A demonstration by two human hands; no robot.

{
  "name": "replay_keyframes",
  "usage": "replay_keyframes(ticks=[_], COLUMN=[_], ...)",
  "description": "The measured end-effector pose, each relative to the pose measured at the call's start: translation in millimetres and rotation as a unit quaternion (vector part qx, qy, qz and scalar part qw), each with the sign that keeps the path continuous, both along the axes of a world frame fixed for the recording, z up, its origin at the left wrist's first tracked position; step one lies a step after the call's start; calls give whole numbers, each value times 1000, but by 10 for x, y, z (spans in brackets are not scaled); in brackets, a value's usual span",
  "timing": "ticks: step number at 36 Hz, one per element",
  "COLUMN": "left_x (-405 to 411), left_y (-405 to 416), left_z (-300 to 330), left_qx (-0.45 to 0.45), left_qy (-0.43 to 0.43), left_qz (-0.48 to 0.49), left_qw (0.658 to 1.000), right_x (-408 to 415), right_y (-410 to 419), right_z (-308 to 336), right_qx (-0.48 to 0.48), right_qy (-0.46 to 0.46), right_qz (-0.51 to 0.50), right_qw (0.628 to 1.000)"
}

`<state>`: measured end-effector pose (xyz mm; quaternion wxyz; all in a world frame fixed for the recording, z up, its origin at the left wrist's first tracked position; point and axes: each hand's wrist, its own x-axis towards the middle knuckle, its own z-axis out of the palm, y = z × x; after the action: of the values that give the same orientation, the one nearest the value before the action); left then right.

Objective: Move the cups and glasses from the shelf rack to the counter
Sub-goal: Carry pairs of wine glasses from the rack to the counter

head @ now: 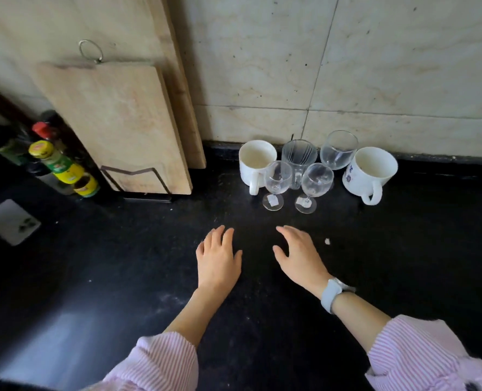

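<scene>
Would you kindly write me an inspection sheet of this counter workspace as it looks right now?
Surface: black counter, lightly dusty, with a white crumb.
Job's things: two white mugs, one tall tumbler and three stemmed glasses, all upright and clustered by the wall.
Clutter: two cutting boards leaning in a stand; sauce bottles at left.
Grips: left hand and right hand open, empty, over the counter; watch on the right wrist.
Cables: nothing seen.
Surroundings: tiled wall; shelf rack not in view.
</scene>
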<state>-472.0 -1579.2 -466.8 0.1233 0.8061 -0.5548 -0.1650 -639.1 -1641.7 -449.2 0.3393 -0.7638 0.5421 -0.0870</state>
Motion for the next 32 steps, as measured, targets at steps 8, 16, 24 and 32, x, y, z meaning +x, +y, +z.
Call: replay_keyframes(ticks=[8,16,24,32], left_x=[905,1435,1209,649], left_y=[1122,3288,6197,8629], left_z=[590,1269,1651,2017], left_qx=[17,-28,-34,-32], left_qy=[-136,-143,-179,-204], left_qz=[59,255,459,637], left_qw=[989,956,870,743], right_x=[852,1916,2519,2845], right_y=[640,2272,4819,7224], right_z=[433,1076,1534,1860], right_qx=[-121,-164,-177,-180], right_qy=[112,32,-56,-125], right_qz=[246,405,574,731], right_qw=[955,899,797,646])
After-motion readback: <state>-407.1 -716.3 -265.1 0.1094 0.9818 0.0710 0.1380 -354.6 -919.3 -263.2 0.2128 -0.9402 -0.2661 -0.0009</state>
